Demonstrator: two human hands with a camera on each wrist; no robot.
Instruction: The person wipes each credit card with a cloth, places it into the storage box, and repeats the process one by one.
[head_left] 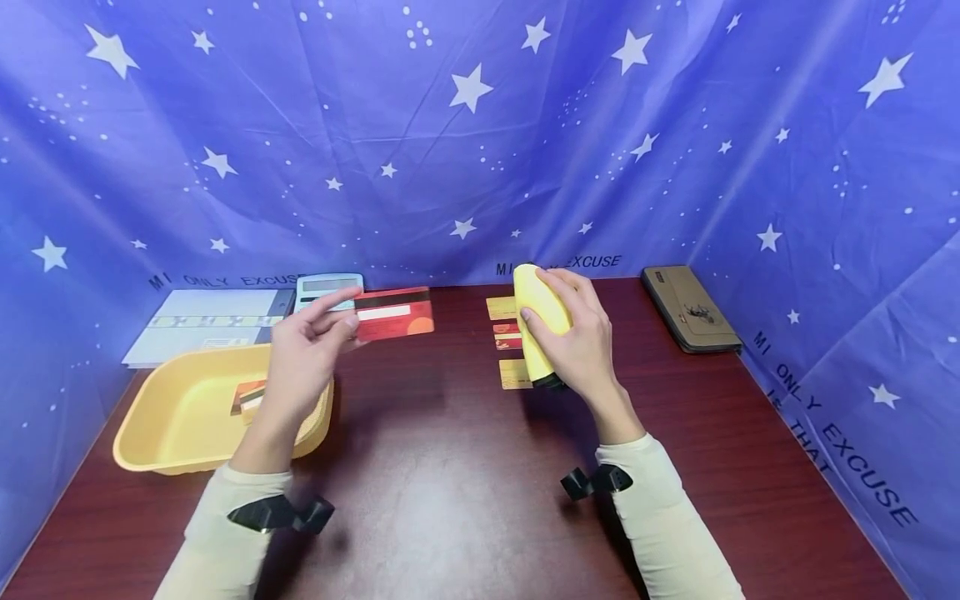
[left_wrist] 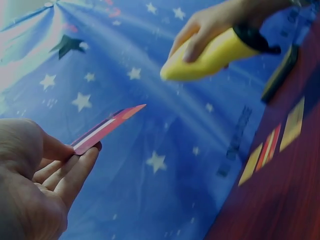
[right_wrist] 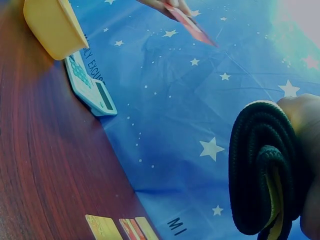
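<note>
My left hand [head_left: 303, 346] pinches a red bank card [head_left: 393, 317] by one end, between thumb and fingers. The card's dark stripe and white strip show, and it is held up off the table. My right hand [head_left: 581, 333] grips a folded yellow cloth [head_left: 536, 325] with a black edge. In the right wrist view the cloth's folded end [right_wrist: 260, 165] shows several dark layers. On the table by the cloth lie a yellow card [head_left: 501, 308], a red card [head_left: 507, 337] and another yellow card [head_left: 514, 375] in a row, partly hidden by the cloth.
A yellow basin [head_left: 150, 442] with a few cards [head_left: 251, 400] inside stands at the left. Behind it are a pale folder [head_left: 217, 312] and a light blue calculator [head_left: 328, 283]. A brown zip wallet [head_left: 690, 308] lies at the back right. Blue star-patterned curtain [head_left: 420, 167] encloses the table.
</note>
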